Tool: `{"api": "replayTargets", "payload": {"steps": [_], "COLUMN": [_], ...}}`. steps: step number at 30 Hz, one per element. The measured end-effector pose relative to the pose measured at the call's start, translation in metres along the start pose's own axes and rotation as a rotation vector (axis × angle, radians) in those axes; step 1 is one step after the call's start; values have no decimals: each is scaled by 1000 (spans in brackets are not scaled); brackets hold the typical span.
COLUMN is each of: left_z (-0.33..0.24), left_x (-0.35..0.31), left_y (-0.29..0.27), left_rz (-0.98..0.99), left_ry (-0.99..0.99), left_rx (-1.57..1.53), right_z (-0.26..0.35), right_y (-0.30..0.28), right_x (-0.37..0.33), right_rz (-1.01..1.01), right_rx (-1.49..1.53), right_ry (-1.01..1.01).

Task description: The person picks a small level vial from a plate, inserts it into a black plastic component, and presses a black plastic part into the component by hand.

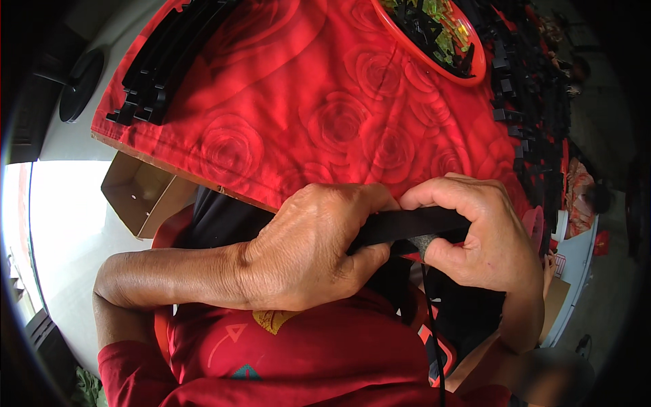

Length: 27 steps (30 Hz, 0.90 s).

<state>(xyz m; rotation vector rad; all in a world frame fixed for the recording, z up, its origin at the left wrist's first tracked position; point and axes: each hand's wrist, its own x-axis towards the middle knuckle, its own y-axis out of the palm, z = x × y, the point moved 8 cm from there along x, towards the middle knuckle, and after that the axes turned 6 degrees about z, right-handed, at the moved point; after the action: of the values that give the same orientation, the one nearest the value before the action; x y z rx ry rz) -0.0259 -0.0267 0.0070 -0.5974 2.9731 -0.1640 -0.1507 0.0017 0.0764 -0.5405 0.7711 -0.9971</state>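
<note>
My left hand (pixel 322 237) and my right hand (pixel 478 227) are both closed on a long, flat black plastic piece (pixel 413 226), held level in front of my body by the table's near edge. The fingers of each hand wrap its ends, so both ends are hidden. A grey covering (pixel 423 243) sits on my right thumb, which presses at the underside of the piece. Beyond my hands spreads a red tablecloth (pixel 285 88) with a rose pattern.
Several long black plastic strips (pixel 166 57) lie stacked at the far left. A red bowl (pixel 478 68) at the far right holds black and yellow-green bits. Black parts (pixel 525 95) pile along the right edge. A cardboard box (pixel 142 193) stands below the table's left edge.
</note>
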Motion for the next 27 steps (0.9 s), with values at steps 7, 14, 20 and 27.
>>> {"api": "replayTargets", "payload": {"steps": [7, 14, 20, 27], "left_z": [3, 7, 7, 10], "left_x": [3, 6, 8, 14], "left_y": [1, 4, 4, 2], "left_rz": [37, 58, 43, 36], "left_ry": [-72, -120, -125, -119], "left_rx": [46, 58, 81, 124], "right_z": [-15, -21, -23, -25], "right_y": [7, 12, 12, 13], "right_x": [-4, -7, -5, -4], "right_rz": [-15, -51, -61, -90], "right_rx": [107, 77, 103, 107], "right_ry": [129, 90, 102, 77]}}
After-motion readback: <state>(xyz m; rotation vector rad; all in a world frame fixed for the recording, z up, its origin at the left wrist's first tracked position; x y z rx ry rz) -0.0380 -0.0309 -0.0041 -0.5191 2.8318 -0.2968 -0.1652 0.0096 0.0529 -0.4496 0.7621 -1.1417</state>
